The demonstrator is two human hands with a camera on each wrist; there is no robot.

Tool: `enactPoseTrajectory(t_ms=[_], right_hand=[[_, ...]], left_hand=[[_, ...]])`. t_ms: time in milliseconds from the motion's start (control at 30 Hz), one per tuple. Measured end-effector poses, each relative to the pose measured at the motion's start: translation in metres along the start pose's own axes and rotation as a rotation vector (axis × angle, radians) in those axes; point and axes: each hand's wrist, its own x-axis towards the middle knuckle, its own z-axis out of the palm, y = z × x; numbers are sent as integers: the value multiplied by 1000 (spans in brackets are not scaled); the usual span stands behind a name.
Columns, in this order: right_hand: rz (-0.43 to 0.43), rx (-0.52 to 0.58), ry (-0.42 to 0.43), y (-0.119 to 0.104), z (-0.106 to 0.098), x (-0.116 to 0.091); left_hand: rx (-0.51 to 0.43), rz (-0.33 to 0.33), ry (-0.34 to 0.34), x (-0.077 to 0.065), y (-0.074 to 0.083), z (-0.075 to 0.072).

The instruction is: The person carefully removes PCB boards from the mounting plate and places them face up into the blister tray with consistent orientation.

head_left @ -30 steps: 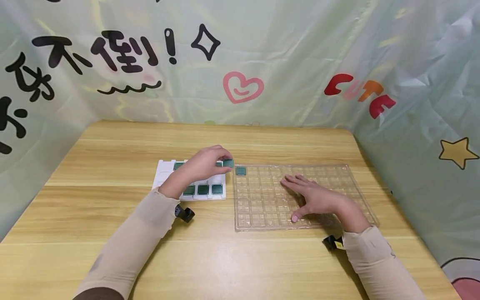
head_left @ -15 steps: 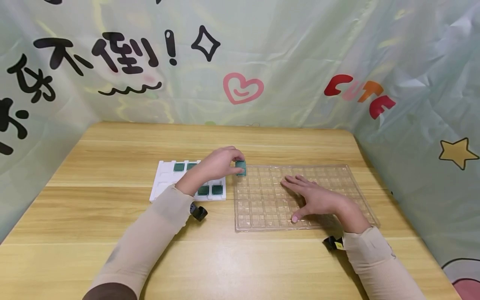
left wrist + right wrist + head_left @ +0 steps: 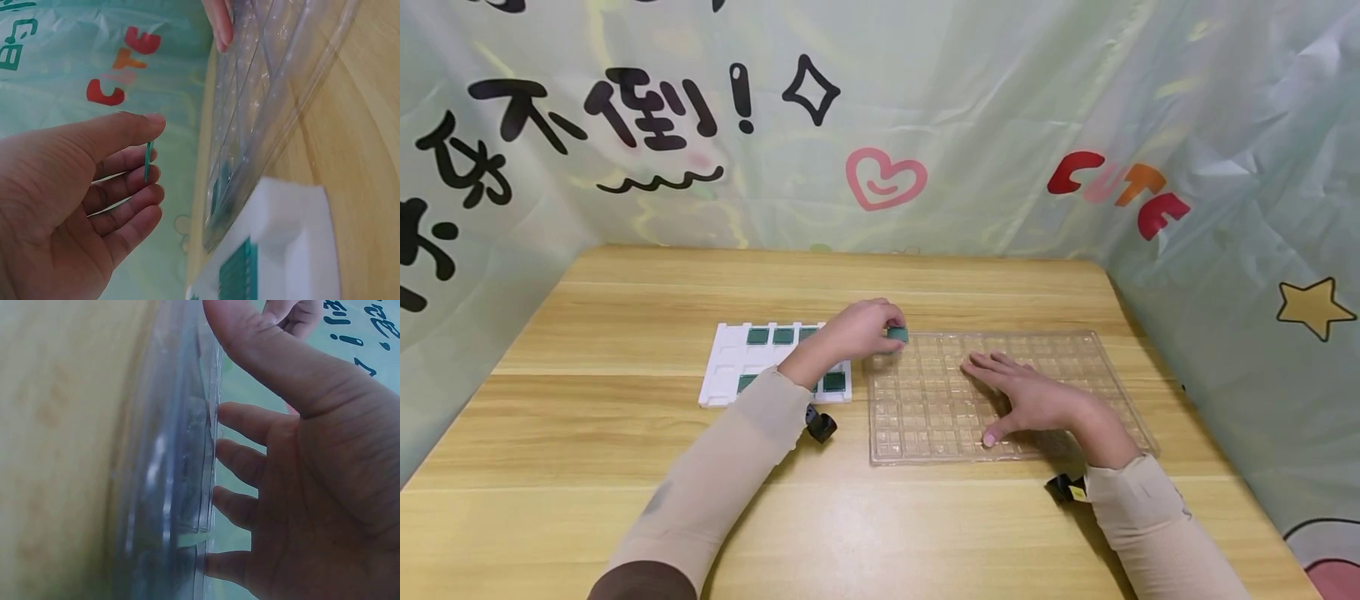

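Between thumb and fingers my left hand [image 3: 859,330] pinches a small green circuit board [image 3: 897,334], above the far left corner of a clear plastic tray [image 3: 925,408]. The left wrist view has this board [image 3: 149,161] edge-on, apart from the tray. Another green board [image 3: 216,195] lies in the tray's corner cell, hidden behind my hand in the head view. With fingers spread, my right hand [image 3: 1033,396] rests on the clear tray; its fingertips touch the tray's top in the right wrist view. Left of it, a white tray [image 3: 721,354] bears several green boards [image 3: 757,336], partly covered by my left forearm.
Both trays lie on a wooden table [image 3: 880,517], with a narrow gap between them. A printed cloth curtain [image 3: 985,108] closes off the back and sides. A small black camera [image 3: 822,427] hangs under my left wrist, another [image 3: 1062,487] under the right.
My left hand has carried the circuit board rightward, from the white tray's far right corner to over the clear tray's corner. The right hand has stayed in place.
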Motion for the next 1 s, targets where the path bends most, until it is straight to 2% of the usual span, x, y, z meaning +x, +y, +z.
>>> enactPoseTrajectory(t_ms=[300, 567, 1000], right_hand=[[9, 8, -4, 1, 1, 1], [4, -2, -3, 2, 1, 2], [3, -17, -1, 3, 1, 2]], left_hand=[[10, -44, -42, 11, 3, 10], [49, -53, -39, 17, 6, 15], [97, -71, -49, 22, 3, 24]])
